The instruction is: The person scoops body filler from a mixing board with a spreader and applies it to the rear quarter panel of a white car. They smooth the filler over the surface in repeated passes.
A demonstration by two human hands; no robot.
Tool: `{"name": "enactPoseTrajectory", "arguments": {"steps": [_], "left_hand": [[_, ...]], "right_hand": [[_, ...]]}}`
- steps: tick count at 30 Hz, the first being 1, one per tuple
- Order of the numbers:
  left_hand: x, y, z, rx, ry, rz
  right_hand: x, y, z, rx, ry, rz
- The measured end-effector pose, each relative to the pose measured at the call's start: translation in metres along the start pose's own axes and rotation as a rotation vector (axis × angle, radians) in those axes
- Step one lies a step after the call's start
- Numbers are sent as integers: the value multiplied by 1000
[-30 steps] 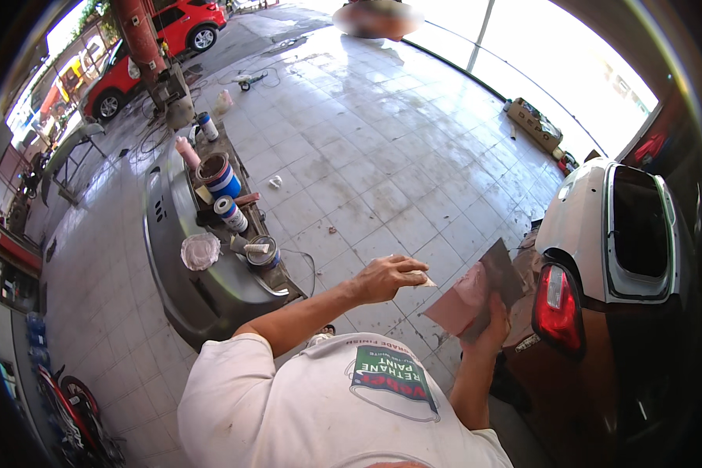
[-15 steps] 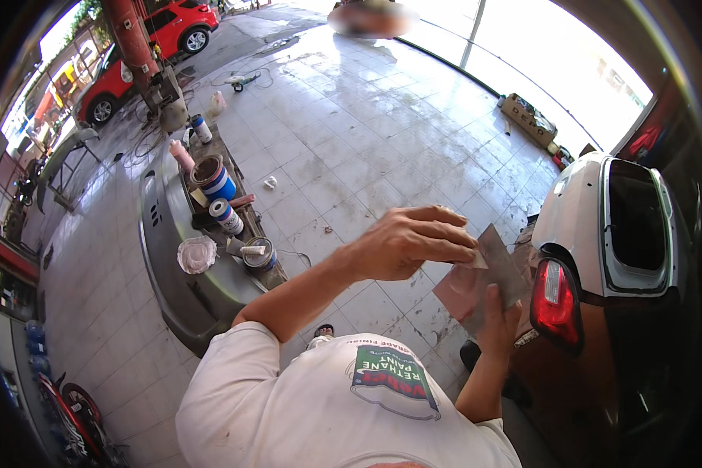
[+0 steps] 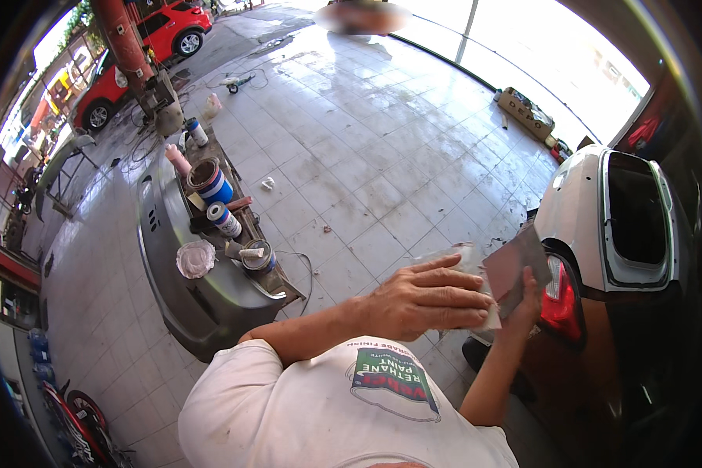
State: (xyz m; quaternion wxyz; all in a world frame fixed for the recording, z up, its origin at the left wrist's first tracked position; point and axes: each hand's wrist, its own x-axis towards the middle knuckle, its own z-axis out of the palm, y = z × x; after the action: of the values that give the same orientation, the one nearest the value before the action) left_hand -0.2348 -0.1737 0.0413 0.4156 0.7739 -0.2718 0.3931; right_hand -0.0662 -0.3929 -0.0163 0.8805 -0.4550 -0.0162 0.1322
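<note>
Free passage over tiled floor [image 3: 351,187] beyond the hands [image 3: 427,303], between cluttered bench [image 3: 220,154] left and car [image 3: 581,226] right

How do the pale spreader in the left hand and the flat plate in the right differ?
Colour: the pale spreader is whitish; the flat plate is dark grey with a pinkish area.
Visibility: the left hand hides much of the spreader; most of the plate shows beyond the right hand.
Shared: both look flat and are handheld.

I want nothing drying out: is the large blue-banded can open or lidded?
Open: the large blue-banded can shows its brownish inside, no lid on.
</note>
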Motion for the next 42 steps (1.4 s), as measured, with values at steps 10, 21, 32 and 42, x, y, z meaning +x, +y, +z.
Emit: {"name": "enactPoseTrajectory", "arguments": {"steps": [10,21,32,42], "left_hand": [[-66,-118,-9,378,-96,-195],[-35,-91,-35,316,-81,-132],[-80,-47,-4,104,-184,-212],[-21,-26,3,127,68,40]], "right_hand": [[-64,49,6,108,-230,154],[-56,25,14,-256,-274,26],[-40,42,26,-559,187,37],[-31,52,25,330,-307,374]]}}
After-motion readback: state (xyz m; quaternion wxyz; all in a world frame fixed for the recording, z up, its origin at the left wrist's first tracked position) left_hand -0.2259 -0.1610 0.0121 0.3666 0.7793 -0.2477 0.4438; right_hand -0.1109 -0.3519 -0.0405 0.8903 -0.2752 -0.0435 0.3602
